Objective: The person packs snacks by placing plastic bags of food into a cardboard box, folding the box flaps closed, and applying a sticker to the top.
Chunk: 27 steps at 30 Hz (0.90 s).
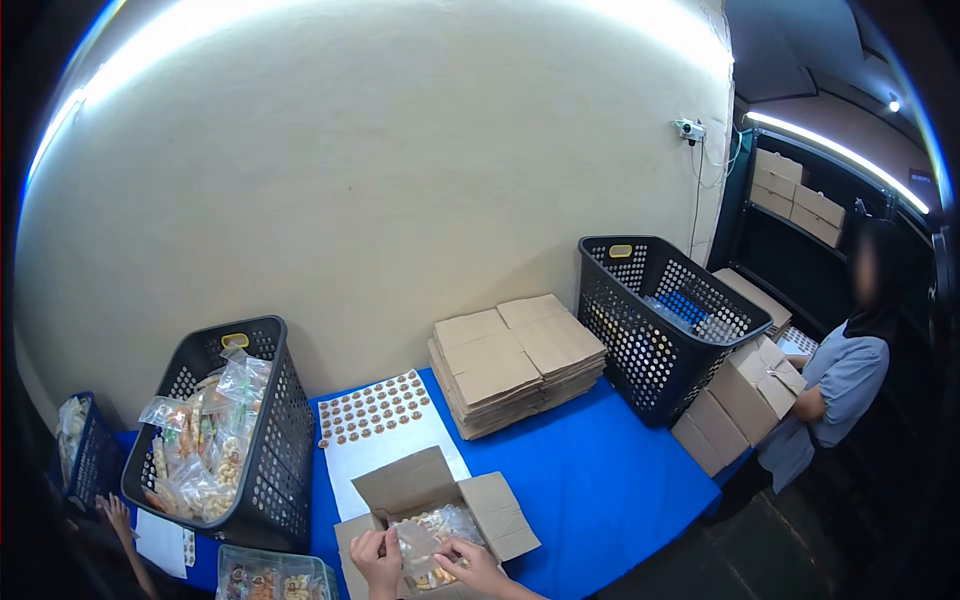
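Observation:
Over an open cardboard box [503,513], my left hand [377,562] and my right hand [474,568] pinch a clear plastic bag [417,541] from either side. Its contents, if any, blend with the pale snack pieces [450,522] in plastic lying in the box below. The box's flaps are spread outward. Behind it lies a white sheet of round brown stickers [372,412], partly overlapped by the rear flap. Just left of the box, a clear plastic tub [277,557] holds bagged snacks.
A black basket [290,430] of bagged snacks stands left, another black basket [640,350] back right, beside stacked flat cardboard [510,365] on the blue table [600,500]. One person [835,380] stands right near cardboard boxes [730,415]; another person's hand [117,517] shows far left.

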Available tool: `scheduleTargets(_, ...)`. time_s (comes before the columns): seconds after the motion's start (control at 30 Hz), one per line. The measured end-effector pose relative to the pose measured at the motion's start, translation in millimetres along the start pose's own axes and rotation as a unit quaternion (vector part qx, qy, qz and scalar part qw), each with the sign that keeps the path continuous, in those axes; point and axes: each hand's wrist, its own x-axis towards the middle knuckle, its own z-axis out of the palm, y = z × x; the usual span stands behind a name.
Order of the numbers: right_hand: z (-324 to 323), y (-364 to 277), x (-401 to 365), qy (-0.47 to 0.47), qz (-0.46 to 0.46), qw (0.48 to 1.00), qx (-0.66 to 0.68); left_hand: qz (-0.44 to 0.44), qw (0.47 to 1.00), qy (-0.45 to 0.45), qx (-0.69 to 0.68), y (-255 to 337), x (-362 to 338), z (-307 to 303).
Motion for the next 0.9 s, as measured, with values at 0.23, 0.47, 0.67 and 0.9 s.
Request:
scheduleTargets(0.23, -4, -3, 10, -0.030, -0.016, 0.999, 0.019, -0.013, 1.000, 0.001, -0.010, -6, 12, 2)
scheduleTargets(0.47, -12, 46, -14, -0.004, 0.149, 0.986, 0.076, -0.169, 0.965, -0.130, -0.154, -6, -7, 11)
scheduleTargets(0.67, -29, 37, -14, 0.045, 0.148, 0.962, 0.225, 0.000, 0.953, -0.254, -0.165, 45, -19, 11)
scheduleTargets(0.9, -35, 5, 7, 0.049, -0.051, 0.997, -0.033, -0.109, 0.951, -0.189, -0.221, 37, -31, 25)
